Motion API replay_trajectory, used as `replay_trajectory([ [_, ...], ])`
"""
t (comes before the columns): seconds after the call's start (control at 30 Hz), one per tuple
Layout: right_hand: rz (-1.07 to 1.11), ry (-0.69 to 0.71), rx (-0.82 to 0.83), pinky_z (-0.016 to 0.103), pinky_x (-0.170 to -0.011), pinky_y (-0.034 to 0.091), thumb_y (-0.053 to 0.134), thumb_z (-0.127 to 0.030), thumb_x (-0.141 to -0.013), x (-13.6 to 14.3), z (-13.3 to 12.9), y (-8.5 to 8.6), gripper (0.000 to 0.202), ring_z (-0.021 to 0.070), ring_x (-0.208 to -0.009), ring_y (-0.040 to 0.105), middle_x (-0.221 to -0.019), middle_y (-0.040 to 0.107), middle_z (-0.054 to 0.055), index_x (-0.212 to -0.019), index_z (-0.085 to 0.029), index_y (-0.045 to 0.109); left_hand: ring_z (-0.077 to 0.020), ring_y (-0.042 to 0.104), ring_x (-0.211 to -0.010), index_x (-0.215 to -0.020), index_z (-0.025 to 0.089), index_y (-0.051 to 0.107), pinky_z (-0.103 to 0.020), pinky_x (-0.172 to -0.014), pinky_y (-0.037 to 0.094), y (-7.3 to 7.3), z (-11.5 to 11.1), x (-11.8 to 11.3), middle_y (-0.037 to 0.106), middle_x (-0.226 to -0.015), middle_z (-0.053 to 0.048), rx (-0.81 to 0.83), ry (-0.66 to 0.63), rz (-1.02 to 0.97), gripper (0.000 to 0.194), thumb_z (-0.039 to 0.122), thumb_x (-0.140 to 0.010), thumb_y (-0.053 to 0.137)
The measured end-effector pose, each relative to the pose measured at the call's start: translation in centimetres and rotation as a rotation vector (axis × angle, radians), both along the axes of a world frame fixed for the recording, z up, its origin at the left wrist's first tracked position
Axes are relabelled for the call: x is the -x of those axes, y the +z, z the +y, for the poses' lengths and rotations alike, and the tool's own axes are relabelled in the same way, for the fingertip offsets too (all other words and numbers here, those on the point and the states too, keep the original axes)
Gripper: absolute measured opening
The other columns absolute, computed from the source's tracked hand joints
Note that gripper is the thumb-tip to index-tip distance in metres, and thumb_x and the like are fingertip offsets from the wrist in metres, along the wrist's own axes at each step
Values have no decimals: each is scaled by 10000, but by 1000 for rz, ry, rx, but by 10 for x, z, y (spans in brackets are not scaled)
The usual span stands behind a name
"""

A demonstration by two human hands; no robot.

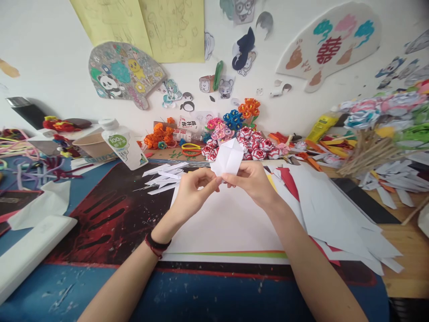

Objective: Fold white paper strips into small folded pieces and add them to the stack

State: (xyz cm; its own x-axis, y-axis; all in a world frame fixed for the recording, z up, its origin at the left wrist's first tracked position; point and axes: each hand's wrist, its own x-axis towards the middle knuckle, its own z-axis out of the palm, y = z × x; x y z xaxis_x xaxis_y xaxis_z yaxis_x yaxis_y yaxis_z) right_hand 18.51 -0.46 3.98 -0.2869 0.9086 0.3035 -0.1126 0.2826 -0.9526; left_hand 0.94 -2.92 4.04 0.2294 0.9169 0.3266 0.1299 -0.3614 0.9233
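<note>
A small piece of white folded paper [229,157] with visible crease lines is held up in front of me by its lower edge. My left hand [197,185] pinches its lower left corner between thumb and fingers. Closed on the lower right part is my right hand [251,181], thumb in front and fingers behind. The fingertips of both hands nearly meet under the paper. Below them lies a stack of large white sheets [228,223], with green and orange edges showing at the front. Cut white paper strips [164,176] lie left of the stack.
Red-and-white paper flowers [258,143] stand behind my hands. A white bottle [122,143], a paper cup [94,145] and a long white case [33,252] are on the left. Loose white sheets [335,210], thin wooden sticks [358,154] and a yellow bottle [322,125] are on the right.
</note>
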Motion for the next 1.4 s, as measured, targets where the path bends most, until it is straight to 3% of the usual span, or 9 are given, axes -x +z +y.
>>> replay_trajectory([
  [0.3,36,-18,7,249,-540,463,772,-258,-706,-1,1,-1,145,118,-567,576,-632,654,18,-695,-126,711,-106,551,-637,-807,135,648,-217,-573,416,-4,2,0,656,-729,-34,-12,-53,24,269,373,-905,570],
  [0.53,63,-42,13,258,-533,465,764,-267,-713,3,1,-3,154,129,-563,587,-632,661,29,-696,-124,707,-89,475,-617,-743,156,562,-219,-595,371,-2,3,0,545,-665,18,-144,21,168,248,339,-911,564],
  [0.7,95,-62,44,275,-559,478,764,-300,-722,5,3,-6,186,148,-596,607,-667,670,39,-759,-125,711,-100,524,-658,-826,162,587,-219,-628,411,-4,6,1,610,-744,-5,-111,37,160,254,372,-940,502],
  [0.97,38,80,120,280,-661,493,762,-371,-739,-2,9,-5,300,159,-721,622,-837,693,71,-905,-127,708,-103,525,-649,-792,159,565,-214,-603,398,-6,12,10,578,-699,4,-74,78,101,224,357,-897,568],
  [1.1,140,-27,121,296,-739,496,690,-455,-796,-11,16,-8,350,173,-823,625,-939,697,74,-981,-159,705,-102,500,-620,-750,158,562,-214,-583,375,-3,19,21,569,-667,8,-41,4,208,223,339,-880,579],
  [1.17,131,-94,129,287,-714,485,740,-422,-753,-14,20,-11,325,173,-805,619,-892,699,66,-936,-154,720,-112,521,-642,-751,158,569,-216,-598,391,-3,22,24,584,-682,-1,-36,-16,249,225,343,-877,572],
  [1.3,85,-194,119,253,-621,441,798,-403,-675,-13,25,-19,307,128,-663,566,-744,678,38,-793,-128,731,-137,575,-709,-838,157,609,-228,-637,433,-8,27,25,635,-770,-31,-66,31,274,237,386,-875,564],
  [1.4,68,-196,151,252,-596,438,807,-418,-648,-10,25,-21,344,126,-649,565,-745,686,45,-801,-118,734,-142,589,-708,-859,153,620,-231,-636,444,-13,30,25,645,-786,-36,-86,72,255,258,410,-835,615],
])
